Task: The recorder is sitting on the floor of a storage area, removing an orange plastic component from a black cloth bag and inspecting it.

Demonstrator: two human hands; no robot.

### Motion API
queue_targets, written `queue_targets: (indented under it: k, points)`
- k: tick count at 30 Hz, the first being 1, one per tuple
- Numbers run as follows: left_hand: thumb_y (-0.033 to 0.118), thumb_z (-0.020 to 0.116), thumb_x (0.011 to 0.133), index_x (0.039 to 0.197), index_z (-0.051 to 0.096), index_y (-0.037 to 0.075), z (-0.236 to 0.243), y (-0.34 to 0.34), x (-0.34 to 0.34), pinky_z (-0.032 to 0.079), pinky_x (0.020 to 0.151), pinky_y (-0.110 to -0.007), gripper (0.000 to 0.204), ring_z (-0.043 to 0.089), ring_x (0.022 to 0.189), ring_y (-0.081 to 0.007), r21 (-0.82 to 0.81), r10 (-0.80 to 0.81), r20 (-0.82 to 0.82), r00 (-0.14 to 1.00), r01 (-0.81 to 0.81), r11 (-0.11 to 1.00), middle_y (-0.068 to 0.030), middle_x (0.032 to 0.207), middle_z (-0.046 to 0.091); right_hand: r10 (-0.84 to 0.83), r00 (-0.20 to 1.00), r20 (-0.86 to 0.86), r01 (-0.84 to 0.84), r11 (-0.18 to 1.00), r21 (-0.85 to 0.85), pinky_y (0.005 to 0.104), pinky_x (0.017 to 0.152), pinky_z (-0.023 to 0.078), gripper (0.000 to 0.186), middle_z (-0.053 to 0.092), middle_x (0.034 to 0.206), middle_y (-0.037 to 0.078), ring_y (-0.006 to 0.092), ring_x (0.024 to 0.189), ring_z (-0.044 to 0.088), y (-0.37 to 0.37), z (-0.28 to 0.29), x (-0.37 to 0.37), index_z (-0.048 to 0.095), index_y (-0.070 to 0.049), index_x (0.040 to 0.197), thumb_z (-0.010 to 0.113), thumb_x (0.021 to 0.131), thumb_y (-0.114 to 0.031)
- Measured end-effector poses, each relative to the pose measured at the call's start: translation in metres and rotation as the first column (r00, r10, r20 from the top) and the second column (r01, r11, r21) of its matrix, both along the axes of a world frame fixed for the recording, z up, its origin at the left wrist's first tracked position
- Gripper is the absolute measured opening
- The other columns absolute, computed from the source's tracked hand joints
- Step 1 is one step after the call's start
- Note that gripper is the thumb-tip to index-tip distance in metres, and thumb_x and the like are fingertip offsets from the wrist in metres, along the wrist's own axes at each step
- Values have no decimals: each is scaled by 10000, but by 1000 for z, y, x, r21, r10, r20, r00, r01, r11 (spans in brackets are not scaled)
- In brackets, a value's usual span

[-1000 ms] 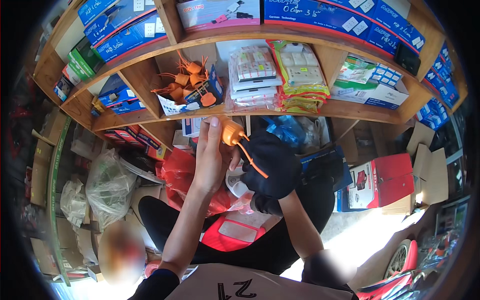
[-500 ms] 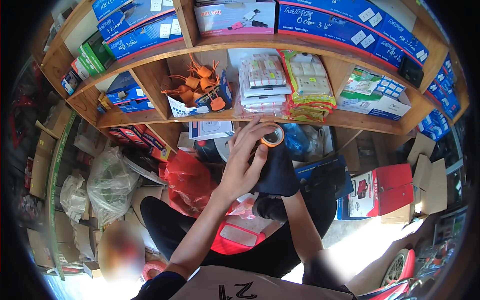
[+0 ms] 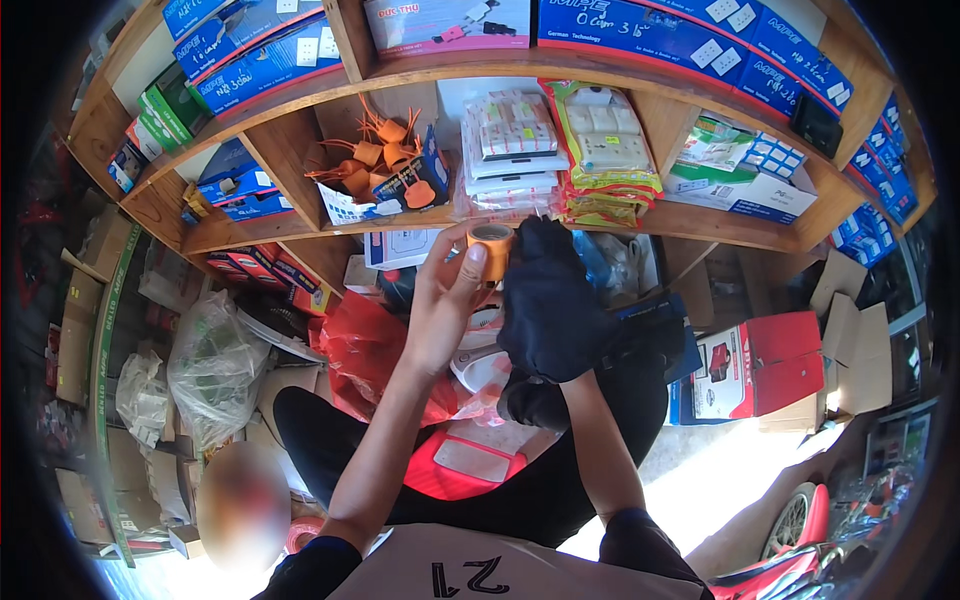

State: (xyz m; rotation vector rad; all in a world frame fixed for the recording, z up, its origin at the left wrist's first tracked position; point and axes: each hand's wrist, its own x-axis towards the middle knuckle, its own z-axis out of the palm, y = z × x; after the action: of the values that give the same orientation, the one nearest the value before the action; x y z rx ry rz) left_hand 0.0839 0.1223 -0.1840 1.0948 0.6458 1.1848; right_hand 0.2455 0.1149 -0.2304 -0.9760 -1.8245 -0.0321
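My left hand (image 3: 440,305) is raised in front of the shelf, with thumb and fingers closed around a short orange cylinder (image 3: 496,264). A round grey rim with a hollow centre shows at its upper end; its exact kind is unclear. Dark navy fabric (image 3: 553,315), either a loose glove or a cloth, covers my right hand (image 3: 550,290) down to the wrist. Its upper end comes close beside the orange cylinder; whether they touch I cannot tell. The fabric hides my right fingers.
Wooden shelves (image 3: 400,215) hold blue boxes, orange wired sockets (image 3: 385,150) and bagged white switch plates (image 3: 510,140). Red plastic bags (image 3: 365,345) and a red case (image 3: 455,465) lie near my crossed legs. A red-white box (image 3: 755,365) is to the right, clear bags (image 3: 215,355) left.
My left hand has turned and moved left and lower, tipping the orange cylinder more upright. The fabric-covered right hand now shows more fully beside it. The whole view has shifted slightly.
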Motion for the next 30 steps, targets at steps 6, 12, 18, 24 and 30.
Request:
queue_targets:
  k: [6, 12, 18, 24, 30]
  points:
    - [292, 704, 984, 1244, 594, 22, 15, 9, -20, 511, 743, -249, 391, 632, 913, -88, 67, -79, -381, 921, 112, 991, -65, 1035, 725, 34, 970, -241, -151, 861, -485, 336, 866, 514, 463, 627, 994, 135, 299, 943, 622, -23, 45, -15, 579, -8, 1194, 729, 757, -35]
    - [311, 675, 999, 1235, 588, 15, 12, 0, -17, 518, 771, -255, 388, 634, 945, -100, 194, 10, -279, 960, 46, 980, -78, 1115, 700, 23, 980, -199, -90, 939, -333, 351, 911, 506, 455, 630, 1117, 134, 268, 1039, 615, -37, 62, -21, 576, -14, 1235, 725, 807, -54]
    - [514, 370, 1088, 1212, 604, -9, 25, 7, -20, 579, 794, -315, 587, 674, 932, -177, -191, -284, -383, 879, 226, 955, -93, 1073, 688, -126, 991, 35, 130, 962, -239, 390, 926, 501, 461, 617, 1183, 161, 321, 1084, 601, -28, 45, -18, 584, -39, 1245, 730, 812, -101]
    - [482, 456, 1077, 1180, 640, -8, 27, 16, -24, 561, 720, -297, 533, 651, 901, -133, -213, -294, -445, 846, 219, 952, -71, 1002, 688, -130, 990, 59, 141, 957, -252, 422, 928, 500, 436, 612, 1230, 176, 359, 1107, 595, -23, 30, -14, 612, -59, 1225, 734, 812, -131]
    - [328, 593, 1036, 1202, 608, -52, 23, 8, -14, 503, 892, -375, 414, 672, 954, -280, 396, 222, -626, 748, 60, 916, -172, 992, 679, 106, 967, -233, -142, 980, -142, 474, 922, 453, 175, 637, 1085, 146, 382, 1020, 587, -11, 32, -15, 678, -53, 984, 688, 814, -91]
